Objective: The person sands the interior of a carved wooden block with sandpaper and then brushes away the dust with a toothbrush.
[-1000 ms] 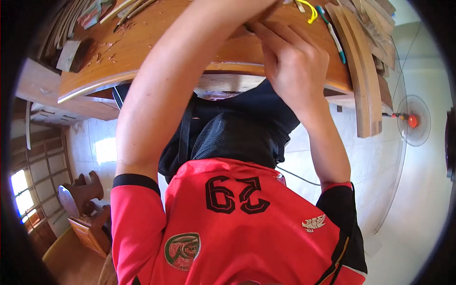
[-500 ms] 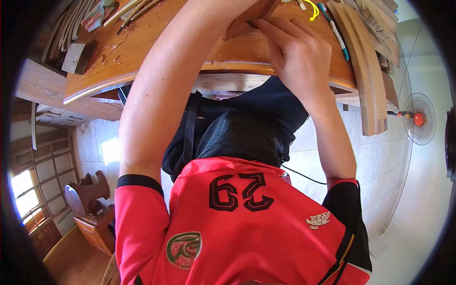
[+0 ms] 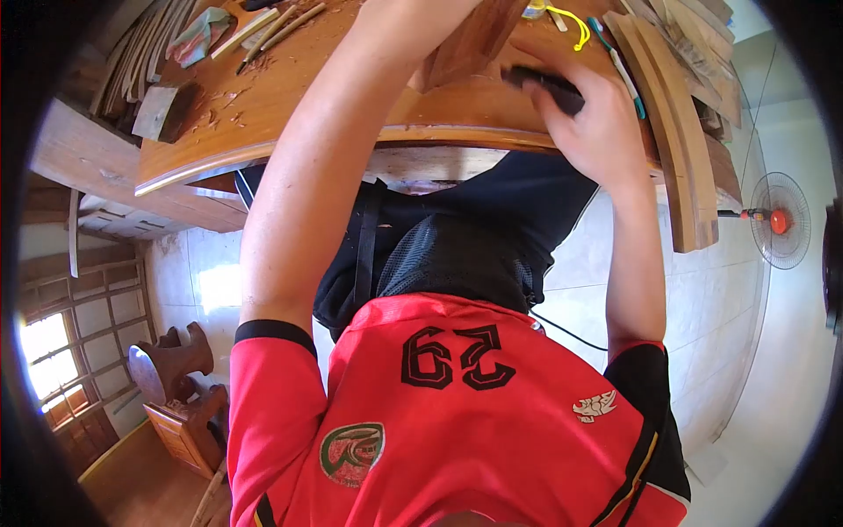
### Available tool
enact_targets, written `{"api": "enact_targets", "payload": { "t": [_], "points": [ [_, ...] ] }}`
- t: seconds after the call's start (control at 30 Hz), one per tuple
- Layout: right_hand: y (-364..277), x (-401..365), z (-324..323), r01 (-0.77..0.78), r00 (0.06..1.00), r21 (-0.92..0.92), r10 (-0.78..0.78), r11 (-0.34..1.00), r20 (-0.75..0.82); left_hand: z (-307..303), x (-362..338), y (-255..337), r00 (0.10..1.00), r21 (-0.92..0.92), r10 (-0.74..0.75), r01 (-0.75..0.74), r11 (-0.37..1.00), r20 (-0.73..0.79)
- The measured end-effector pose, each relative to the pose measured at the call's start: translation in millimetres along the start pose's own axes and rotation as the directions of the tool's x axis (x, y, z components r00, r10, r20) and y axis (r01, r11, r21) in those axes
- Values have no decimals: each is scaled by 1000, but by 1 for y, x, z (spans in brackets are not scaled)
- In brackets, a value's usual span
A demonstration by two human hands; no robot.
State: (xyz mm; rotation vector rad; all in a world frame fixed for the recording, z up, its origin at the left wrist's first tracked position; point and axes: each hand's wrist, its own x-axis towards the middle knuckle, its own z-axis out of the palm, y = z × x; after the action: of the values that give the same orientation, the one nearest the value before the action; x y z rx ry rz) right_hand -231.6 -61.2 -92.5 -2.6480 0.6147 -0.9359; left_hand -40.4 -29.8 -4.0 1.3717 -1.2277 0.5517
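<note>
A reddish-brown piece of wood (image 3: 470,44) stands at the top of the view, above the near part of the wooden table (image 3: 457,101). My left hand (image 3: 426,7) reaches up beside this piece, but the frame edge cuts off its fingers, so its hold is hidden. To the right of the wood, my right hand (image 3: 601,110) is closed around a dark, flat, oblong object (image 3: 549,86). The kind of object does not show clearly. A gap separates it from the wood.
Long wooden strips (image 3: 672,132) are stacked along the table's right side, beside a toothbrush (image 3: 619,66) and a yellow cord (image 3: 577,31). At left are a wood block (image 3: 162,112), thin sticks (image 3: 279,35), a cloth (image 3: 200,37) and shavings. A fan (image 3: 780,220) stands far right.
My right hand has moved away from the wood to the right, and the dark object in it now shows more fully. The whole view has shifted slightly.
</note>
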Motion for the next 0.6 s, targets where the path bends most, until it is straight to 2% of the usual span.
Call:
{"api": "enact_targets", "payload": {
  "t": [0.07, 0.1, 0.23, 0.37, 0.43, 0.5, 0.6],
  "points": [
    [4, -9, -3, -104, 985, 122, 84, 987, 153, -2, -4, 5, 1000, -10, 20, -20, 1000, -21],
    [8, -14, -2, -102, 966, 134, 66, 986, 250, -1, -4, 5, 999, -14, 26, -27, 1000, -33],
    [-3, -13, 2, -270, 896, 235, 155, 934, 417, 5, 2, -6, 1000, -29, 6, -7, 1000, -18],
    [-3, -13, 8, -187, 925, 174, 114, 967, 362, 5, 4, -6, 999, -17, -38, 39, 999, 28],
    [-8, -12, 9, -177, 919, 102, 127, 979, 373, 3, -1, 3, 1000, -4, 2, -2, 1000, -16],
    [-12, -11, 11, -194, 924, 103, 147, 976, 352, 3, -4, 7, 999, -2, 29, -29, 1000, -36],
    [-18, -9, 14, -187, 925, 26, 167, 982, 342, 5, -3, 5, 999, -20, 35, -35, 999, -18]
  ]
}}
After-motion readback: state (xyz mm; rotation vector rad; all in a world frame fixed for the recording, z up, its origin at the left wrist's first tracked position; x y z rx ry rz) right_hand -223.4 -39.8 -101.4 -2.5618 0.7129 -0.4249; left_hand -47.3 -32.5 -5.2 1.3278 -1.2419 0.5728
